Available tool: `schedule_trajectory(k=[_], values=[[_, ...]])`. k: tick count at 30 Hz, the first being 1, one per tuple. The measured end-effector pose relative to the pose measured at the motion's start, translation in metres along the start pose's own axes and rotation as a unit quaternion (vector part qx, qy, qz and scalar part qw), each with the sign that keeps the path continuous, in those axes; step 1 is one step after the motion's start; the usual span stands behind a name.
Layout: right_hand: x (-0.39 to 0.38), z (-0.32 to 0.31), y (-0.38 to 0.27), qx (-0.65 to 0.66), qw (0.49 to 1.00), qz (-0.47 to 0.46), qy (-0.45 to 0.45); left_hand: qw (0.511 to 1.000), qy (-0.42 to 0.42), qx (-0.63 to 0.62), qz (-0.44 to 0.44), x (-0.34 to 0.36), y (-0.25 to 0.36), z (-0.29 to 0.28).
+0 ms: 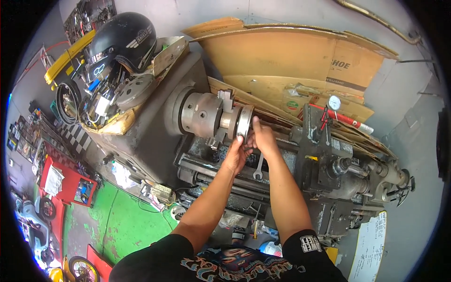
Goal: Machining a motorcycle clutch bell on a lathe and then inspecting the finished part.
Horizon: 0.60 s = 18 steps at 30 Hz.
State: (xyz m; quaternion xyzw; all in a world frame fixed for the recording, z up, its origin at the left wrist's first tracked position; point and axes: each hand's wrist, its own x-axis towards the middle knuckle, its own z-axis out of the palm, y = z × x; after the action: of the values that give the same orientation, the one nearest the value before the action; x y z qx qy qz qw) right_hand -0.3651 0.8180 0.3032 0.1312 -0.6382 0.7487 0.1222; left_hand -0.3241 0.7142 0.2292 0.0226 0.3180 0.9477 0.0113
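A round metal ring-like part (244, 123) with a shiny rim stands in line with the lathe chuck (201, 114), against its jaws. My left hand (236, 156) is closed at the part's lower edge, thumb on the rim. My right hand (264, 140) grips the same part from its right side, its thumb near the face. Some fingers of both hands are hidden behind one another. Just below the hands, an open-end wrench (259, 168) lies across the lathe bed.
To the right, the lathe carriage (314, 155) carries a dial gauge (334, 103) on a red stand. A black helmet (123, 41) and a cluttered tray top the headstock (157, 113). Cardboard sheets (282, 56) lean behind the machine. Green floor (127, 218) shows at lower left.
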Motion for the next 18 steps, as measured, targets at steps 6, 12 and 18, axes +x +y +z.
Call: schedule_trajectory(k=[6,12,18], values=[[0.004,-0.014,-0.019,-0.053,0.978,0.175,-0.1,1.0,-0.016,-0.004,0.004,-0.001,0.005,0.003],[0.007,-0.009,0.016,-0.167,0.984,-0.049,-0.037,0.999,-0.004,-0.026,0.019,0.005,0.001,0.014],[0.014,-0.021,-0.012,-0.164,0.938,0.271,-0.143,0.999,-0.015,-0.008,0.031,0.002,0.007,0.024]])
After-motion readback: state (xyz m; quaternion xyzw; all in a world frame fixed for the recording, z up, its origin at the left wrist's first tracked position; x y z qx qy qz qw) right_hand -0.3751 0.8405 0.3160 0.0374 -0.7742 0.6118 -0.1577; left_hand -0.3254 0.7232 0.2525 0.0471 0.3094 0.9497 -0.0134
